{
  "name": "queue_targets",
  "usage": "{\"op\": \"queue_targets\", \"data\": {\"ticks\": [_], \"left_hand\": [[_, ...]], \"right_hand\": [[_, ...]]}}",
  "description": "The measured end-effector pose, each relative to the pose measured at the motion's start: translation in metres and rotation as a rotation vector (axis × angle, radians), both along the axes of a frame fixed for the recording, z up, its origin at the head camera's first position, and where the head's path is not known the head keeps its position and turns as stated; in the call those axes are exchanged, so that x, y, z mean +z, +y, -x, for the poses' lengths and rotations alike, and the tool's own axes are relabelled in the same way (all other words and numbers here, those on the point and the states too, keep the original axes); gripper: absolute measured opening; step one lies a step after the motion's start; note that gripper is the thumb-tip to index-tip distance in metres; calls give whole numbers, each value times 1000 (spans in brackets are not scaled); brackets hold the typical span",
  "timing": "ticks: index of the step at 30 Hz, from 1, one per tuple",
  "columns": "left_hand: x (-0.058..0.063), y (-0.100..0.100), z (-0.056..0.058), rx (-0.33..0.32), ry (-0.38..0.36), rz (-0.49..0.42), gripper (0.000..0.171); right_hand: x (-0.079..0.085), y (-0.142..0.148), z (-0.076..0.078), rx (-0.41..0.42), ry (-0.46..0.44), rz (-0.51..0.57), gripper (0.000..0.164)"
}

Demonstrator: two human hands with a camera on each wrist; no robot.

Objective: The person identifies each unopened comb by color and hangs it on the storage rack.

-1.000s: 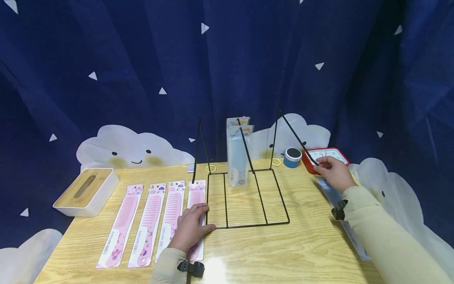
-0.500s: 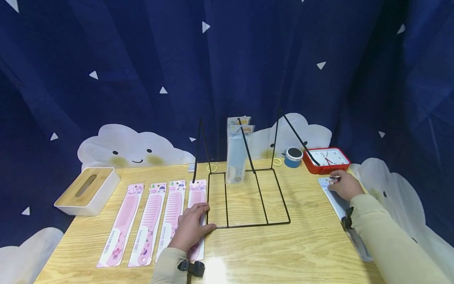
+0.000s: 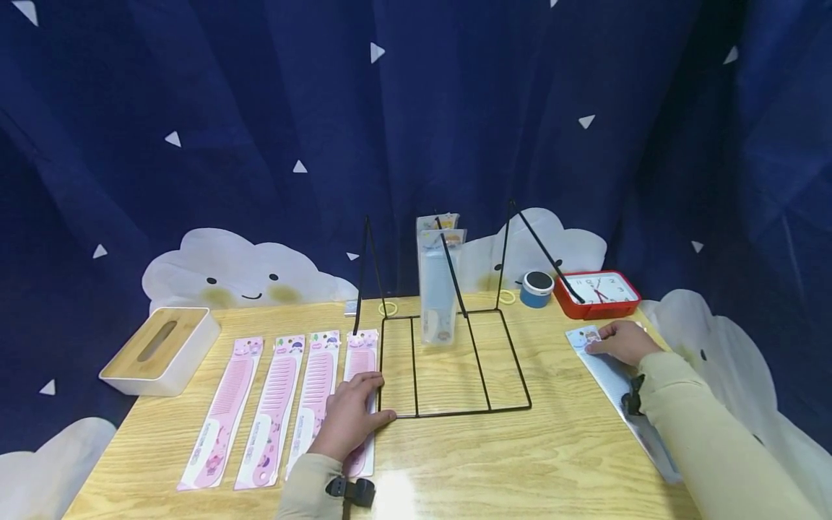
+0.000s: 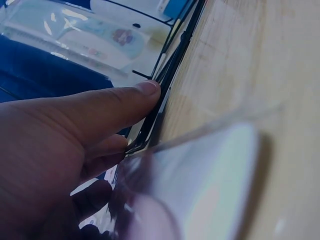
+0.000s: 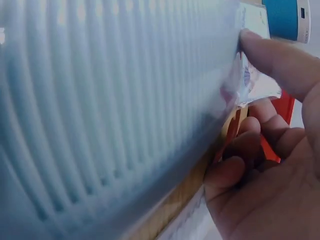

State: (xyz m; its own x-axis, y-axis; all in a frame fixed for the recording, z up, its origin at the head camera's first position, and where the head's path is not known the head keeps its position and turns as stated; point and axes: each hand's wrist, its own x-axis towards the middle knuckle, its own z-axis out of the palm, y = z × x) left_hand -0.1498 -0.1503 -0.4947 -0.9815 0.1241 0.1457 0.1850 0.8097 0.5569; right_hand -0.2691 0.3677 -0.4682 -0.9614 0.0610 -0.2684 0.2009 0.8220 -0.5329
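In the head view, a black wire display rack stands mid-table, with blue packaged combs hanging on its middle prong. My left hand rests at the rack's front left corner, thumb on the wire and fingers along the side bar. Beneath that hand lies a pink packaged comb, partly covered. On the right, my right hand pinches the top end of another blue packaged comb. The right wrist view shows the thumb on this comb's header, the other fingers curled below; its teeth fill the left side.
More pink packaged combs, one of them at the far left, lie in a row left of the rack. A wood-topped tissue box sits at left. Behind on the right are a red clock and a blue-and-white cylinder. A dark blue curtain hangs behind.
My right hand has left the rack's right prong, come down to the blue packaged comb and gripped its top, which has shifted slightly left. The hanging combs sway slightly; my left hand stays put.
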Motion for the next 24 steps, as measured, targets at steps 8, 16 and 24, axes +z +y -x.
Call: {"op": "queue_targets", "data": {"ticks": [8, 16, 24], "left_hand": [[-1, 0, 1, -2, 3, -1, 62], [-1, 0, 0, -2, -1, -1, 62], [0, -1, 0, 0, -14, -3, 62]], "right_hand": [[2, -12, -7, -4, 131, 21, 32], [32, -45, -20, 96, 250, 112, 30], [66, -84, -39, 198, 385, 186, 30]]}}
